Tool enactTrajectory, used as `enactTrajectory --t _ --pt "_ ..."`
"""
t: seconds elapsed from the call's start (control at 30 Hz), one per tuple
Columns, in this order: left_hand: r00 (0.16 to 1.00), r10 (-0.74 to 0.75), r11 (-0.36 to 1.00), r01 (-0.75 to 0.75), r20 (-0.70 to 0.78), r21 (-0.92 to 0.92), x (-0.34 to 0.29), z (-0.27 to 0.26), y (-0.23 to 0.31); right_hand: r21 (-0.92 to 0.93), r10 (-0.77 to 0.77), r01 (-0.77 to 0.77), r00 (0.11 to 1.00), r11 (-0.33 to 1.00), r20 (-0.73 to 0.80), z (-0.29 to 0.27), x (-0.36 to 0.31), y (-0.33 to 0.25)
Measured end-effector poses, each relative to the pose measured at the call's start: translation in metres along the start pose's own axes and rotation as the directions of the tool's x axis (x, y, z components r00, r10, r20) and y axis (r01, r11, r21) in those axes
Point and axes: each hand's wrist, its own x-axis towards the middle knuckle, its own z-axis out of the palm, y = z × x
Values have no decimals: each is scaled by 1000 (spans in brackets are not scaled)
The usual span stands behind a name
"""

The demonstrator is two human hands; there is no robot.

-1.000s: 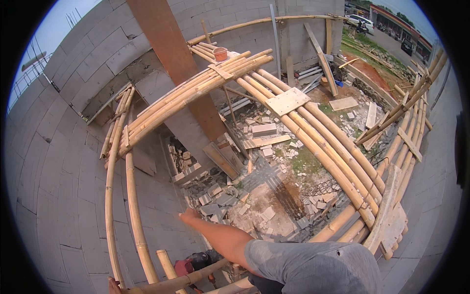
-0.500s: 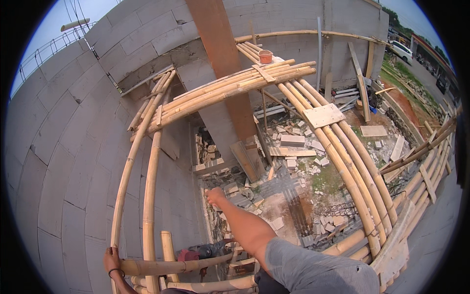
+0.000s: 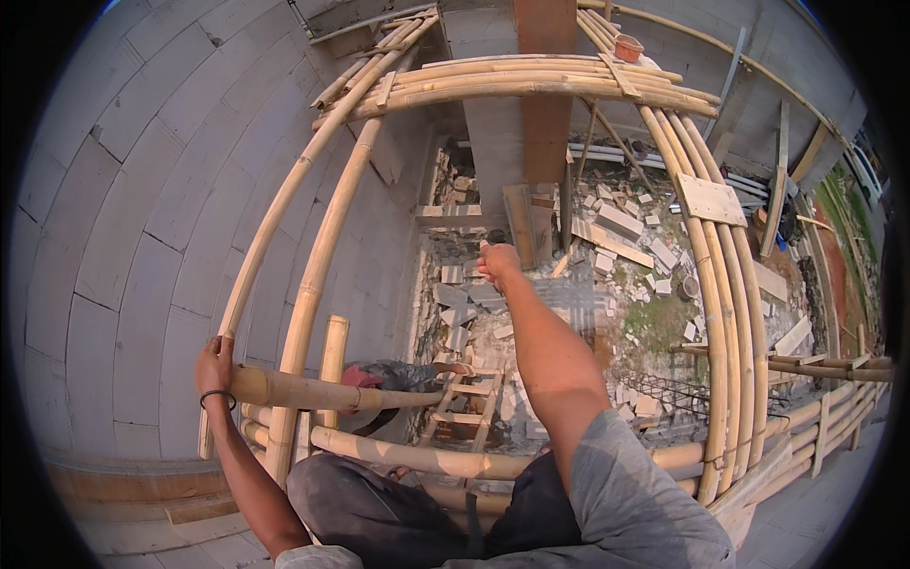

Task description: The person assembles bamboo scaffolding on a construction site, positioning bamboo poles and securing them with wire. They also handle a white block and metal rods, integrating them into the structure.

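Note:
At the left, my left hand [image 3: 215,368] is closed round a long bamboo pole [image 3: 261,232], where the thick end of a crosswise bamboo pole [image 3: 332,389] meets it. My right arm stretches forward over the drop. My right hand [image 3: 498,266] is closed, with a small dark thing [image 3: 495,237] just beyond its fingers; whether it is held I cannot tell. Below the crosswise pole, another person [image 3: 398,376] in grey with something red is beside a wooden ladder [image 3: 464,403], partly hidden by the bamboo.
Bamboo poles lashed side by side [image 3: 559,81] span the far side, with an orange bucket [image 3: 627,47] near them. More poles on the right carry a wooden board [image 3: 713,199]. A grey block wall [image 3: 142,209] rises at the left. Broken blocks [image 3: 621,223] litter the ground below.
My view has tilted down and swung left, bringing my legs and the ladder more into sight. My right arm stays stretched out; my left hand keeps its hold on the pole.

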Motion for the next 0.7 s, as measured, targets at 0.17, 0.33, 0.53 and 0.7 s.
enactTrajectory --t 0.17,0.33,0.53,0.7 --pt "1000 5 1000 -5 -6 29 3 4 -5 -16 -13 14 999 1000 33 13 0 3" --pt "999 -28 996 30 27 -87 5 7 -7 7 -20 20 999 1000 49 21 6 9" --pt "999 -48 999 48 9 -7 -3 2 4 -23 5 -4 999 1000 38 24 2 5" --pt "999 -31 999 30 -45 -20 1 0 -2 1 15 -15 999 1000 50 23 12 10"
